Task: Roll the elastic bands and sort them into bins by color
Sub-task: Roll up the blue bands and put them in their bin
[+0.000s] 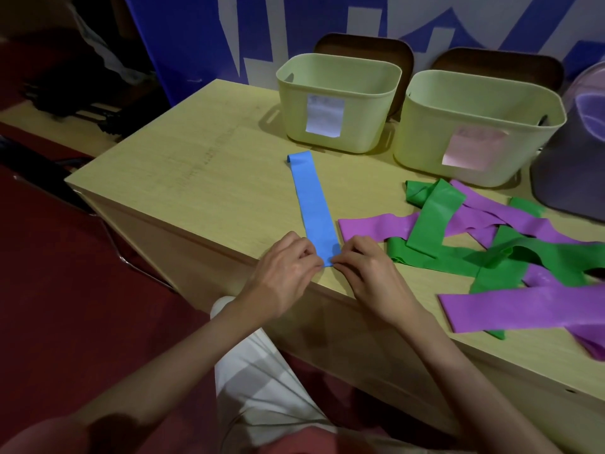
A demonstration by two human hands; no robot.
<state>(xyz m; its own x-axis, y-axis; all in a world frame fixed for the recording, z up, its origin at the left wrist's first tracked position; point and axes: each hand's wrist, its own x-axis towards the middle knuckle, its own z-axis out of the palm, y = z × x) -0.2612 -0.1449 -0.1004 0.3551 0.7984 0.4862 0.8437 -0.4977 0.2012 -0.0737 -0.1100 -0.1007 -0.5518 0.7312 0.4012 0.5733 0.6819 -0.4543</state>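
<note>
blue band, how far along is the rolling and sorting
Barely started. No finished rolls show, and what shows of both bins looks empty. In hand: both hands pinch the near end of the flat blue band, not yet rolled. Left: the tangled green bands and purple bands beside it.

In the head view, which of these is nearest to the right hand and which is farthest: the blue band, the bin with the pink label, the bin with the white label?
1. Blue band: pinched at its near end by the right hand.
2. Bin with the pink label: behind, to the right.
3. Bin with the white label: at the far edge, straight behind.
</note>
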